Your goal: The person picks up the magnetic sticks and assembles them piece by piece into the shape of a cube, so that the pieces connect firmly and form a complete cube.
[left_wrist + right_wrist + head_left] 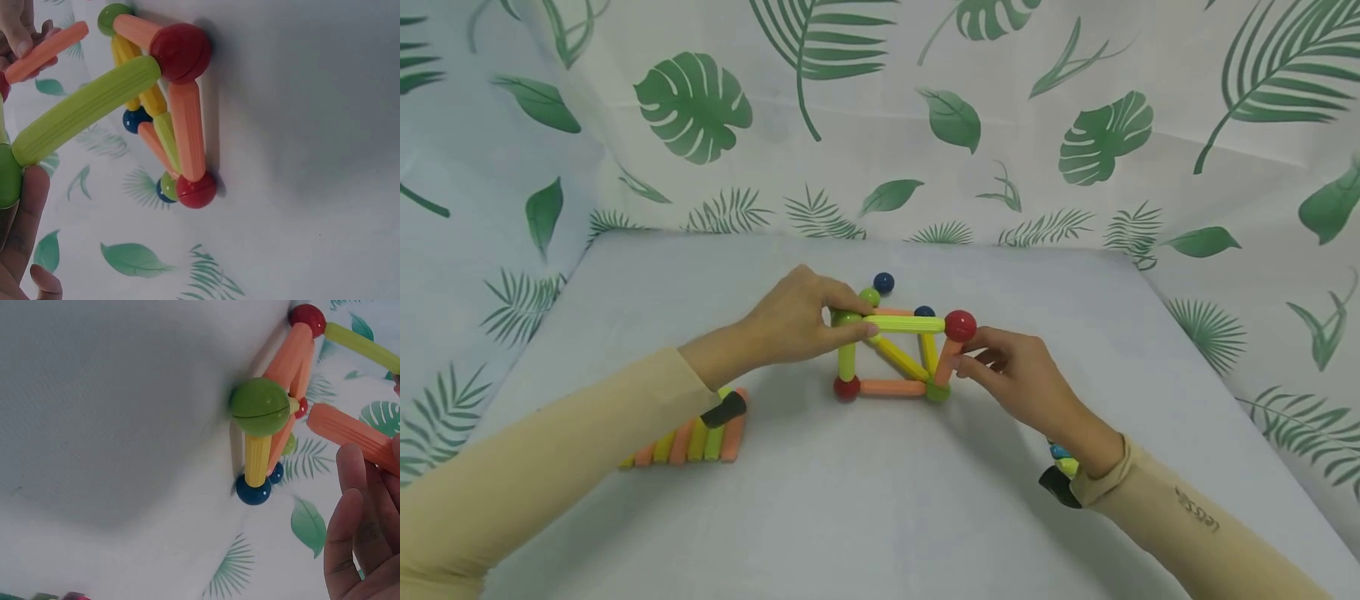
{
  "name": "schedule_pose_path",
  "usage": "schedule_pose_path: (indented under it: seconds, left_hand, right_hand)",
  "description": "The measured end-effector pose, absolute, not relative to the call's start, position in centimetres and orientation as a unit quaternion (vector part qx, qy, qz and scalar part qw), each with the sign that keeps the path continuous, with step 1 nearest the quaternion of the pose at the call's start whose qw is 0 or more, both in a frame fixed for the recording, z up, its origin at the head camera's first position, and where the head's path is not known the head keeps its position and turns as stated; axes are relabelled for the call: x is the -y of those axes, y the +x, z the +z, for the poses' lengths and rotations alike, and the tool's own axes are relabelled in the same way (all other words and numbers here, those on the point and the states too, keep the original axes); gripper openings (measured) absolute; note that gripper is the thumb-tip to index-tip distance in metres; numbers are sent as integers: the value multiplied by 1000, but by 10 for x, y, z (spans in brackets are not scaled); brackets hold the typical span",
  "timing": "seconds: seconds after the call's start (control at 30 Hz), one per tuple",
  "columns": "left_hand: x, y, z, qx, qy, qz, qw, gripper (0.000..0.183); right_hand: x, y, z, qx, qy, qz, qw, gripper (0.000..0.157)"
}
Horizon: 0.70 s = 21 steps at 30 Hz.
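A frame of coloured rods and balls, like a magnetic building set, stands mid-table. My left hand [797, 321] grips the upper left corner, with fingers around a green ball [7, 178] and the end of a light green rod [906, 324]. That rod runs right to a red ball [960, 326]. Below this ball my right hand [1018, 367] pinches an orange rod [356, 437]. The rod's lower end is apart from the green corner ball [259, 406] on the table. An upright light green rod [87, 109] joins the left corner to a lower red ball [181, 53].
Behind the frame sits a dark blue ball [883, 283]. A row of orange, yellow and green rods [696, 440] lies at the front left, partly under my left forearm. Small coloured pieces [1062, 458] show beside my right wrist. A leaf-patterned cloth [887, 125] hangs behind the table.
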<state>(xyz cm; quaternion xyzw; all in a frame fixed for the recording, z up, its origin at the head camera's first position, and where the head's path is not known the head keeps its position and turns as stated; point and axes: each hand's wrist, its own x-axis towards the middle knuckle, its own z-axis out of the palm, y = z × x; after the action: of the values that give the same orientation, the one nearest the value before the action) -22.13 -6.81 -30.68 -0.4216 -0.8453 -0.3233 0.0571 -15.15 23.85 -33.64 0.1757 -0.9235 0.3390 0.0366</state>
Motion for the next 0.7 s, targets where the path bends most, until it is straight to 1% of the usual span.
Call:
schedule_pose_path:
  seconds: [0.17, 0.33, 0.4, 0.7]
  left_hand:
    - [67, -220, -309, 841, -421, -336, 59, 25]
    - [66, -216, -313, 844, -398, -358, 43, 37]
    - [66, -214, -314, 845, -385, -369, 37, 41]
    - [71, -210, -317, 859, -328, -392, 10, 33]
  right_hand:
    - [-239, -153, -337, 927, 163, 338, 27, 27]
    - [-240, -154, -342, 929, 163, 333, 18, 32]
    - [-241, -154, -343, 929, 167, 329, 21, 31]
    - [-240, -156, -345, 930, 183, 315, 48, 26]
